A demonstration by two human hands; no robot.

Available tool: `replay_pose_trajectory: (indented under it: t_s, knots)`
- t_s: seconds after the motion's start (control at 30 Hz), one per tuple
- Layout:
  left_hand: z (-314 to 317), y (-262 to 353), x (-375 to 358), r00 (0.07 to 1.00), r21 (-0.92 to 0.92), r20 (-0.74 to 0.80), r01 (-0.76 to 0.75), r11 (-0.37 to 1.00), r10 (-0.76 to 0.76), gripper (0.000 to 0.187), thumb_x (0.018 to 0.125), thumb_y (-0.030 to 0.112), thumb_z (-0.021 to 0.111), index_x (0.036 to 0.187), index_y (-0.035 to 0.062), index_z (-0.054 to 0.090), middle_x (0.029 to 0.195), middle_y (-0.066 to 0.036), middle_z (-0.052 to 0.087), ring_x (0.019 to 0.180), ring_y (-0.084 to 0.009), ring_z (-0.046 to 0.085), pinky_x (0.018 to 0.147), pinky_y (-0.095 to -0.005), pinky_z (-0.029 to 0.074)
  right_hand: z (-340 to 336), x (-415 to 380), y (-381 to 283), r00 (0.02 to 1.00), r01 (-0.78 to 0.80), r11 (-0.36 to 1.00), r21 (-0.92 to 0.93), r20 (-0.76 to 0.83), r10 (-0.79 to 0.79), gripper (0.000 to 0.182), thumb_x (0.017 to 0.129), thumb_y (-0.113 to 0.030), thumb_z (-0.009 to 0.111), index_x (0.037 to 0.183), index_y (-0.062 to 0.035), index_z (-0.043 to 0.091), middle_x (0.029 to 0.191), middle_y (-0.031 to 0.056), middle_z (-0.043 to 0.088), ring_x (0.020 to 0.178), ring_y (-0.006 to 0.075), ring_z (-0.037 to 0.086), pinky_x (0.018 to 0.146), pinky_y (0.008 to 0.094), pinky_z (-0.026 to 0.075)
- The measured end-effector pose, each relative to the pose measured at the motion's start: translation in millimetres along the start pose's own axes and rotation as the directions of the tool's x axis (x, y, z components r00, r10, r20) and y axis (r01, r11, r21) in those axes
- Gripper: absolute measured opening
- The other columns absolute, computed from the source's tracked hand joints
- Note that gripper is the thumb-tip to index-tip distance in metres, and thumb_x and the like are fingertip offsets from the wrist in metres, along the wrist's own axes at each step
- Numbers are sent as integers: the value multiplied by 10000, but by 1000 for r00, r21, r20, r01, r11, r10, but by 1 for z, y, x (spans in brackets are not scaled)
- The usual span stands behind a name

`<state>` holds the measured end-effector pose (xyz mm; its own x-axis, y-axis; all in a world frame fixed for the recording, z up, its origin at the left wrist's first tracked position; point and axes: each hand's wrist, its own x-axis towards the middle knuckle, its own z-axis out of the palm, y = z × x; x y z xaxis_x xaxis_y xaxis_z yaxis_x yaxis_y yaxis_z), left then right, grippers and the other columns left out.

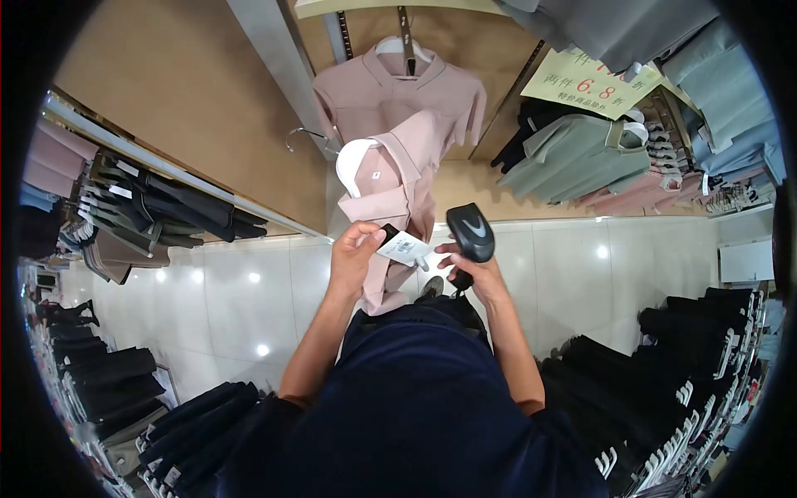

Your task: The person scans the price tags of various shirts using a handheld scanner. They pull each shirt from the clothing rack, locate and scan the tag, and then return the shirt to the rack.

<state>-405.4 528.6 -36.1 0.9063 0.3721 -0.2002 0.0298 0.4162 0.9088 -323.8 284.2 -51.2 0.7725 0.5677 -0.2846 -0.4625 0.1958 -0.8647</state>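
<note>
A white price tag with a printed code [404, 248] and a black piece at its top is pinched in my left hand [355, 249]. My right hand [473, 270] is wrapped round the handle of a black barcode scanner [471, 232], held just right of the tag. Beneath the tag hangs a pink polo shirt [390, 178] on a white hanger [355, 166], its lower part falling between my hands. Behind it, another pink polo shirt [398, 91] faces forward on a hanger at the wall. The hanger's metal hook [305, 135] sticks out to the left.
Dark garments [166, 195] hang on the left rail. Green shirts [573, 158] hang at the right below a yellow sale sign [591, 81]. Racks of black trousers [689, 357] stand at both lower sides. Pale floor tiles [241, 290] lie around me.
</note>
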Motion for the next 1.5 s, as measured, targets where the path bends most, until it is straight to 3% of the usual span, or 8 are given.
replay_pose_trajectory:
  t_s: [0.27, 0.43, 0.6, 0.87, 1.0, 1.23, 1.33, 1.5]
  knots:
    - [70, -4, -4, 970, 434, 185, -224, 873, 157, 159, 816, 48, 790, 953, 23, 713, 961, -62, 688, 928, -152, 629, 864, -300, 485, -26, 35, -30, 988, -75, 988, 132, 142, 56, 414, 921, -153, 699, 1291, -34, 555, 1159, 108, 684, 903, 220, 712, 609, 268, 559]
    - [102, 1, -11, 887, 482, 397, -421, 768, 237, 266, 775, 90, 811, 1024, 40, 732, 999, -100, 702, 998, -229, 652, 936, -338, 478, -50, 48, -35, 998, 50, 996, 70, 36, -53, 477, 806, 13, 701, 1262, -36, 569, 1106, 79, 663, 1060, 188, 615, 934, 342, 490]
    - [106, -11, 1, 970, 606, 122, -240, 758, 209, 151, 938, 141, 677, 916, -8, 690, 904, -82, 686, 898, -139, 607, 834, -279, 474, -68, 51, -51, 990, 118, 973, 198, 50, -130, 480, 779, 52, 684, 1235, -39, 563, 1114, 100, 665, 1110, 216, 617, 994, 383, 478]
    - [105, -40, 21, 963, 554, 268, -184, 812, 35, 210, 972, 177, 650, 927, -22, 701, 800, -43, 656, 768, -109, 565, 731, -261, 465, -67, 46, -63, 964, 191, 979, 66, 176, -200, 517, 807, 81, 682, 1299, -7, 548, 1163, 114, 682, 1150, 195, 609, 1016, 362, 470]
    - [125, -35, 24, 937, 318, 181, 232, 919, -299, 246, 1000, 198, 631, 1078, -24, 702, 968, -24, 701, 902, -74, 617, 818, -246, 500, -64, 44, -53, 955, 262, 955, -141, 178, -236, 491, 809, -39, 787, 1257, 18, 594, 1149, 89, 693, 1066, 135, 624, 951, 301, 481]
    - [113, -48, 35, 993, 220, -117, 23, 975, 3, 243, 1012, 197, 613, 1073, -20, 705, 940, -9, 696, 858, -57, 598, 774, -232, 488, -69, 0, -98, 998, -23, 822, -570, 36, 53, 404, 789, -138, 834, 1115, 23, 659, 992, 101, 732, 890, 144, 661, 835, 314, 523]
    - [108, -42, 43, 967, 280, -191, -111, 953, 169, 264, 1023, 221, 601, 1074, -16, 706, 939, -16, 698, 845, -59, 591, 761, -226, 471, -70, -14, -96, 946, 192, 752, -630, 324, 30, 443, 784, -155, 821, 1141, 36, 643, 995, 170, 727, 916, 212, 691, 866, 338, 523]
    - [107, -37, 45, 944, 288, -230, -168, 943, 238, 273, 1023, 230, 605, 1034, -23, 704, 896, -1, 678, 819, -48, 564, 733, -221, 458, -55, -19, -89, 944, 216, 749, -626, 331, 4, 328, 757, -138, 837, 993, 29, 682, 899, 139, 732, 796, 201, 677, 785, 342, 534]
